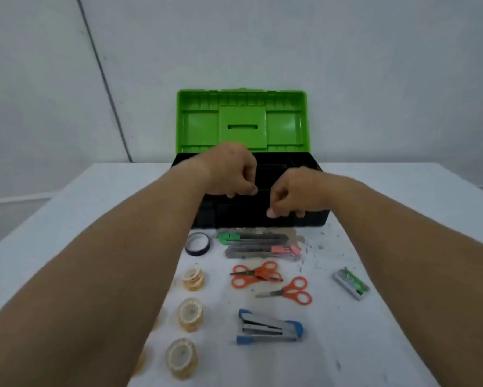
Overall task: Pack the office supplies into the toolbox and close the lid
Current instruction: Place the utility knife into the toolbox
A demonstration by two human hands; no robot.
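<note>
Now both hands hover over the open black toolbox (251, 216) on the table (374, 208); left hand (230, 170) and right hand (294, 191) have curled, empty grip, supplies lying in front

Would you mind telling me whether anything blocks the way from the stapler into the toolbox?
The lid stands open, but the scissors and two utility knives lie between the stapler and the toolbox. Both hands hang over its opening.
</note>
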